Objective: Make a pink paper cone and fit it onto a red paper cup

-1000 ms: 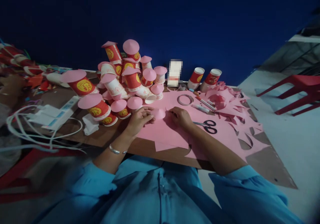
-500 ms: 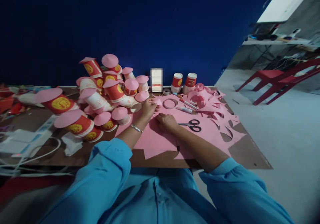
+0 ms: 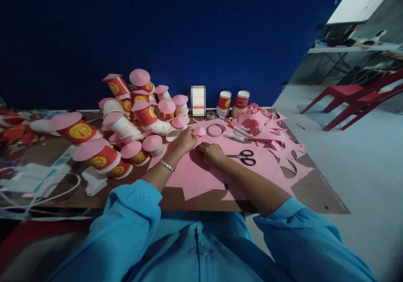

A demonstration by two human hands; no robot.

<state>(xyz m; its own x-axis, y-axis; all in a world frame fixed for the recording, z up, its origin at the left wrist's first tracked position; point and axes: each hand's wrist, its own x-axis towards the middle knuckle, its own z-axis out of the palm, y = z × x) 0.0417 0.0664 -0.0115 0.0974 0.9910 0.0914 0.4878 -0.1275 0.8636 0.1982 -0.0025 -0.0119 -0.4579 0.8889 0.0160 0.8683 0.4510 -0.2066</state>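
Pink paper sheets [image 3: 195,173] lie across the middle of the table. My left hand [image 3: 187,139], with a bracelet on its wrist, has its fingers bent at the left edge of a small pink paper cone [image 3: 200,131]; whether it grips the cone is hard to make out. My right hand [image 3: 211,153] rests low over the pink sheets just below the cone, fingers curled and their tips hidden. Scissors [image 3: 244,157] lie to the right of it. A tape roll [image 3: 215,124] sits behind, near a glue tube [image 3: 233,137].
At the left is a pile of red and white paper cups with pink cone tops [image 3: 145,116]. Two upturned cups [image 3: 224,102] stand at the back. Pink scraps [image 3: 267,126] cover the right side. A power strip [image 3: 56,168] with cables lies at the far left.
My left hand has moved slightly down and left, and more of the small pink cone shows beside it. My right hand stays nearly in place. The view has shifted a little.
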